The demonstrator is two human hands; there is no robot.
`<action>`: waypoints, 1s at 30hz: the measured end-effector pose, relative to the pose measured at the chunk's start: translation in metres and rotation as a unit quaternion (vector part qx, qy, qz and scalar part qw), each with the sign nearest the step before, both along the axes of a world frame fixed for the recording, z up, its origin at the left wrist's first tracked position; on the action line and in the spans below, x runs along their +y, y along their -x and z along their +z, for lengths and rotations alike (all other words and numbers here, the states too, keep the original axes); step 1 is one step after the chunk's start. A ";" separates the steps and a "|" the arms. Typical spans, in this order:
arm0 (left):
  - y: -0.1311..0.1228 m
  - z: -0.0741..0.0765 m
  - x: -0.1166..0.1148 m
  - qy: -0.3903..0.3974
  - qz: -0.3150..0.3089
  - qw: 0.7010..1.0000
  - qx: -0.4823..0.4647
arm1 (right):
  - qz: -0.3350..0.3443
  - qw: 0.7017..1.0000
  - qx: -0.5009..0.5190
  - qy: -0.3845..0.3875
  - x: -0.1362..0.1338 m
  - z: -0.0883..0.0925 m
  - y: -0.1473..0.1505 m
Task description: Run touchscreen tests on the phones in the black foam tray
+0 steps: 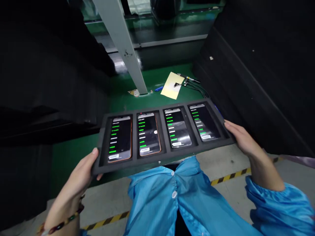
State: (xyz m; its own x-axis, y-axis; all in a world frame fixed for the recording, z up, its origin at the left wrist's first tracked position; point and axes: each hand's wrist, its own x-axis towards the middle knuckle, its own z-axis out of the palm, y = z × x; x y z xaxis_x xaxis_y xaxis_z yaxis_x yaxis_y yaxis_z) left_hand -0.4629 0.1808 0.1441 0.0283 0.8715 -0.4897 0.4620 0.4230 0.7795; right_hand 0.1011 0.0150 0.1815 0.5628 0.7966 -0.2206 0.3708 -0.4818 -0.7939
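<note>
A long black foam tray (164, 131) spans the view between my hands, tilted a little with its right end higher. Several smartphones lie face up in its separate slots, among them an orange-edged phone (120, 139) at the left end and a dark phone (205, 123) at the right. Their lit screens show green and white lines of text, too small to read. My left hand (83, 167) grips the tray's left end, thumb on the side and a fingertip showing beneath. At the right end, my right hand (240, 136) grips the edge, most of its fingers hidden under or behind it.
Beyond the tray lie a yellow paper sheet (169, 90), black cables (197, 88), a pen (193, 79) and a blue object (158, 88) on a green surface (123, 101). A grey post (125, 49) rises there. Dark panels (265, 72) stand on both sides.
</note>
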 end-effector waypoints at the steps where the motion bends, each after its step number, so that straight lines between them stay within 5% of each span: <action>1: 0.003 -0.010 -0.002 -0.016 -0.021 1.000 0.015 | 0.005 1.000 -0.026 -0.004 -0.006 -0.007 0.004; 4: 0.007 -0.029 -0.008 -0.088 -0.010 0.993 0.081 | 0.018 0.991 -0.130 -0.024 -0.021 -0.023 0.024; 9: -0.013 -0.032 -0.008 -0.256 0.054 0.953 0.153 | -0.026 0.936 -0.327 -0.130 -0.041 -0.034 0.063; 14: -0.042 -0.034 0.006 -0.287 0.034 0.949 0.126 | 0.073 0.925 -0.320 -0.190 -0.042 -0.033 0.082; 20: -0.050 -0.033 0.003 -0.359 -0.033 0.925 0.123 | 0.192 0.914 -0.294 -0.200 -0.008 -0.022 0.106; 25: -0.050 -0.027 -0.006 -0.417 -0.069 0.896 0.134 | 0.306 0.882 -0.270 -0.235 0.020 -0.024 0.122; 30: -0.051 -0.027 -0.008 -0.408 -0.060 0.904 0.115 | 0.345 0.840 -0.313 -0.279 0.017 -0.027 0.117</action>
